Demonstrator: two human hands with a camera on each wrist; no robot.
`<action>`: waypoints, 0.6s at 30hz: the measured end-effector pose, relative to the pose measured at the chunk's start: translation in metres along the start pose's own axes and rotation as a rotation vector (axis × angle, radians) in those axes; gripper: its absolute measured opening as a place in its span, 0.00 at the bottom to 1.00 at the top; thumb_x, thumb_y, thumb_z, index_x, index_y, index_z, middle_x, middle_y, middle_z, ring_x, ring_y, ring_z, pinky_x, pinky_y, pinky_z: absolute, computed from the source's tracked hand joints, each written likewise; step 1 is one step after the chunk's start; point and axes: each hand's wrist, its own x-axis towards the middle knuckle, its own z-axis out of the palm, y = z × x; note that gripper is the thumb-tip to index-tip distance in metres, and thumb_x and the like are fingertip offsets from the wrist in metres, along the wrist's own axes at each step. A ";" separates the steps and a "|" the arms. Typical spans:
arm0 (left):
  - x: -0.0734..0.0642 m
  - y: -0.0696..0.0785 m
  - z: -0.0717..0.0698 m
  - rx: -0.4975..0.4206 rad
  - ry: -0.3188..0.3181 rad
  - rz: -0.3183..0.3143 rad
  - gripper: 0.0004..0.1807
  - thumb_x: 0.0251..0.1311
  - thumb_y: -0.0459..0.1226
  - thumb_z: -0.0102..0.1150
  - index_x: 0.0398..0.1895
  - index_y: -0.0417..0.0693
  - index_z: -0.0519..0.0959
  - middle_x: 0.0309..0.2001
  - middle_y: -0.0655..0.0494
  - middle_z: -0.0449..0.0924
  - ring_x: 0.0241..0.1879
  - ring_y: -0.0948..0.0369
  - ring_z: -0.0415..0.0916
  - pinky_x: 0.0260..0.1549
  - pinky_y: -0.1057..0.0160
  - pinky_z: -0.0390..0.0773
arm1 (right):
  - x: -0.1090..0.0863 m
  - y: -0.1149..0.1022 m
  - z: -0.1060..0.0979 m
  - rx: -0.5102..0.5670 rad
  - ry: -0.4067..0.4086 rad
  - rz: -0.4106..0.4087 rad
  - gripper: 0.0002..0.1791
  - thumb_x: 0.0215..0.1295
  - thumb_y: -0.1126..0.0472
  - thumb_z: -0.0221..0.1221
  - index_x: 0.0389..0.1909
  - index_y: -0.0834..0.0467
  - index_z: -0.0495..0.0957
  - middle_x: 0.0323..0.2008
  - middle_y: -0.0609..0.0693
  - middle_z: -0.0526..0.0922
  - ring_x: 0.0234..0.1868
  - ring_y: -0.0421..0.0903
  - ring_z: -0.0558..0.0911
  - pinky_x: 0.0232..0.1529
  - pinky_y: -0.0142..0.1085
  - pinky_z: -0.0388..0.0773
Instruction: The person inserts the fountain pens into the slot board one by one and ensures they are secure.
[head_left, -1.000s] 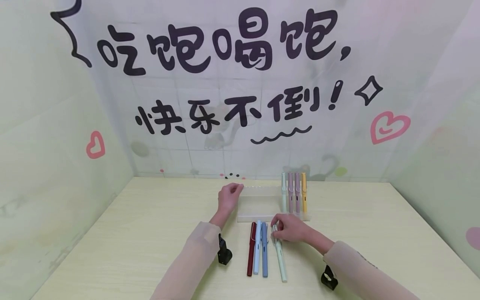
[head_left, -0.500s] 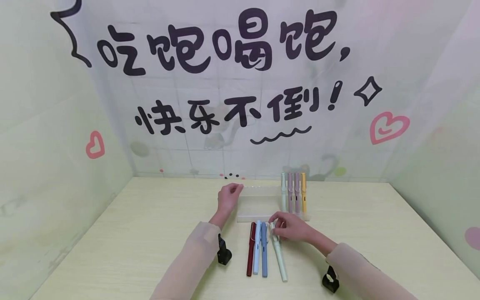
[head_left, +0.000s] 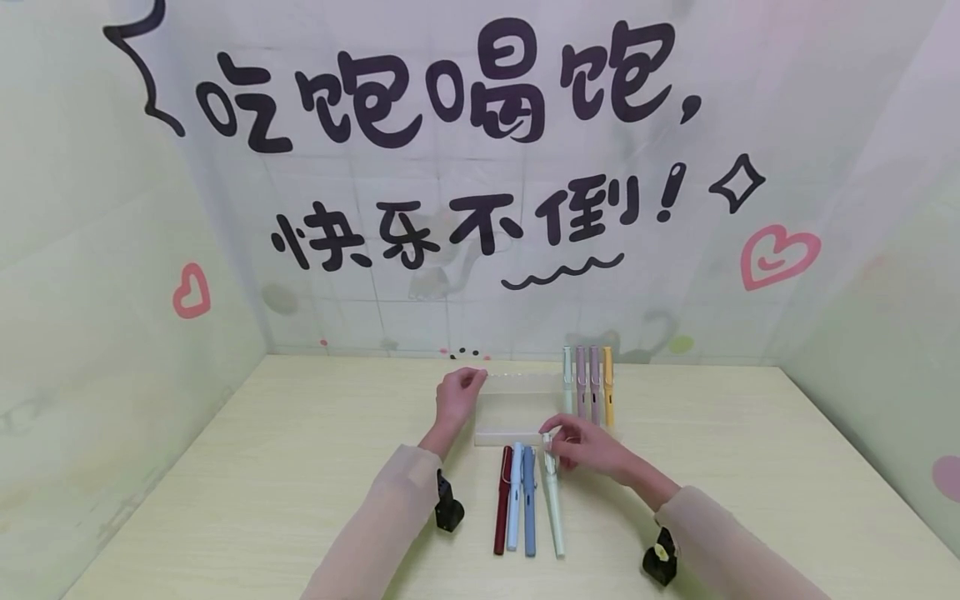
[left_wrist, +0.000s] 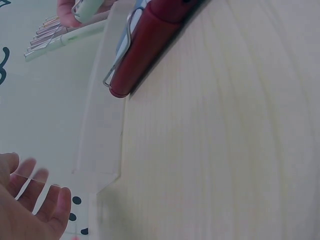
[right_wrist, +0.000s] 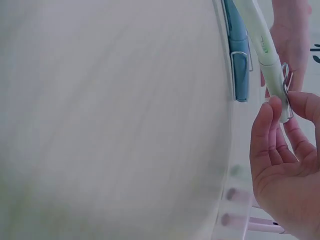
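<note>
My left hand point(head_left: 457, 400) pinches the upper left corner of a clear plastic pen stand point(head_left: 513, 410). In the left wrist view its fingers show through the clear panel. My right hand point(head_left: 591, 446) pinches the cap end of a pale green pen point(head_left: 555, 512) between thumb and fingers, by the metal clip. That cap end is raised in front of the stand, while the pen's other end slants down towards the table. On the stand's right side a mint pen point(head_left: 567, 379), two mauve pens point(head_left: 595, 383) and a yellow pen point(head_left: 608, 387) stand upright.
A dark red pen point(head_left: 502, 504), a light blue pen point(head_left: 514, 500) and a blue pen point(head_left: 530, 504) lie side by side in front of the stand, left of the held pen. A printed backdrop point(head_left: 450, 325) hangs behind the wooden table point(head_left: 337, 433).
My right hand has moved up and towards the stand, lifting the cap end of the pale green pen, whose lower end swings slightly left. The left hand stays at the stand's corner.
</note>
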 end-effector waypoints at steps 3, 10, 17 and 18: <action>0.000 0.000 0.000 -0.002 0.002 0.003 0.14 0.59 0.41 0.51 0.38 0.39 0.78 0.37 0.47 0.79 0.39 0.54 0.75 0.38 0.59 0.74 | 0.001 -0.002 -0.003 0.032 0.013 -0.014 0.16 0.59 0.66 0.53 0.48 0.68 0.67 0.27 0.55 0.75 0.26 0.50 0.76 0.29 0.43 0.76; -0.001 0.000 0.001 -0.004 0.006 0.005 0.14 0.59 0.41 0.51 0.38 0.38 0.78 0.36 0.47 0.79 0.39 0.54 0.75 0.38 0.59 0.74 | 0.004 -0.004 -0.013 0.032 0.027 -0.046 0.17 0.61 0.65 0.53 0.49 0.69 0.66 0.27 0.54 0.75 0.26 0.50 0.76 0.30 0.44 0.76; -0.001 0.000 0.000 -0.001 0.012 0.012 0.13 0.59 0.40 0.52 0.37 0.38 0.79 0.35 0.47 0.79 0.38 0.54 0.75 0.37 0.59 0.74 | 0.008 -0.007 -0.023 0.021 0.064 -0.059 0.16 0.60 0.65 0.53 0.48 0.68 0.67 0.27 0.55 0.75 0.26 0.49 0.76 0.30 0.47 0.76; -0.001 0.000 0.000 0.000 0.011 0.013 0.13 0.59 0.40 0.52 0.37 0.38 0.78 0.35 0.47 0.79 0.38 0.54 0.75 0.37 0.59 0.74 | 0.008 -0.008 -0.025 0.018 0.069 -0.061 0.16 0.60 0.65 0.53 0.47 0.68 0.67 0.27 0.55 0.75 0.26 0.49 0.76 0.30 0.48 0.76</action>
